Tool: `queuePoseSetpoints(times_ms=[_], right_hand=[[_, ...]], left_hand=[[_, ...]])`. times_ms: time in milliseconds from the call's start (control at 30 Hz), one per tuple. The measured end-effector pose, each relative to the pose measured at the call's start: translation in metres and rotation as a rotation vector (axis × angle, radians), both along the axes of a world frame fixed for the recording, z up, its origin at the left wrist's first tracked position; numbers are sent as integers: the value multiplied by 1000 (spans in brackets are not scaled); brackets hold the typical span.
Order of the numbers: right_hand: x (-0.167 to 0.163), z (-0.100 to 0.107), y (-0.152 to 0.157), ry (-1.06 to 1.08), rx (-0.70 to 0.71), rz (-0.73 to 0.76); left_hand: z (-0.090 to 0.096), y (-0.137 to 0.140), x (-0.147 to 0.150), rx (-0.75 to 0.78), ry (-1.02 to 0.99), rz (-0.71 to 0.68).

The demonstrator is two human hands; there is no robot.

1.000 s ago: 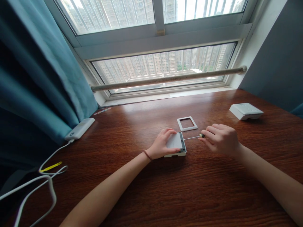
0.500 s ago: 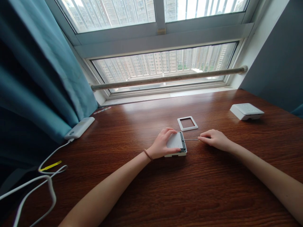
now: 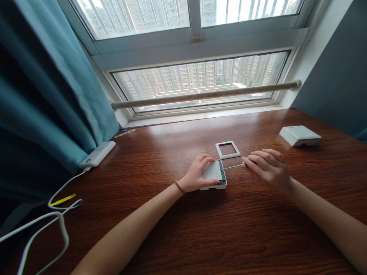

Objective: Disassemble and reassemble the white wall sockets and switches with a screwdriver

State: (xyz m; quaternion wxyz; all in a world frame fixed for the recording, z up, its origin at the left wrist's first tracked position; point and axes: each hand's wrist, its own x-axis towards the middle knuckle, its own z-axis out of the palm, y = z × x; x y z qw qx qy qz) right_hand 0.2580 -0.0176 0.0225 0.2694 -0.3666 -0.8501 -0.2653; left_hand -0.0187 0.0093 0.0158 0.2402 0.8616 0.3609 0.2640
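Note:
My left hand (image 3: 197,175) grips a white wall switch (image 3: 212,170) on its white box, thumb and fingers at opposite edges, pressing it against the table. Along the switch's right side a grey strip lies bare. A thin screwdriver (image 3: 233,167) runs from that strip to my right hand (image 3: 268,168), its tip at the strip and its shaft slanting up slightly. My right fingers are closed round the handle, which is mostly hidden; a pale bit shows at the fingertips. Just behind the switch lies a square white frame (image 3: 228,156).
A second white switch on a box (image 3: 300,135) sits at the far right of the brown wooden table (image 3: 177,229). At left, a white power strip (image 3: 98,154) with a cable rests by the blue curtain (image 3: 94,126), near a yellow strip (image 3: 63,199). A window and rail stand behind.
My right hand has risen and turned, going from a fingertip pinch to fingers wrapped round the handle. The screwdriver's shaft has tilted upward. My left hand and the switch stay in place.

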Motion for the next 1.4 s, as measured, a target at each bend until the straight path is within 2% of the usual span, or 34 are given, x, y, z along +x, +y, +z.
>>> queuePoseSetpoints(times_ms=[67, 167, 467, 600, 800, 933, 1000, 1167, 1400], right_hand=[[-1, 2, -3, -21, 20, -9], [-4, 4, 1, -26, -74, -58], [-14, -11, 14, 100, -718, -242], [-16, -9, 16, 102, -872, -290], [-17, -6, 18, 104, -947, -279], [-32, -7, 8, 177, -1086, -66], [-38, -8, 3, 156, -1067, -21], [-37, -8, 2, 131, -1016, -83], [-37, -9, 1, 155, -975, -63]], left_hand=[[0, 0, 0, 4, 2, -1], [-1, 0, 0, 10, 5, -9], [-1, 0, 0, 8, 5, -8], [-1, 0, 0, 13, -1, -12], [-1, 1, 0, 11, -11, -31], [-1, -3, 6, 10, -5, -59], [-1, -5, 10, 5, -11, -80], [-5, -7, 12, 6, -44, -83], [-6, -9, 12, -60, -170, -65]])
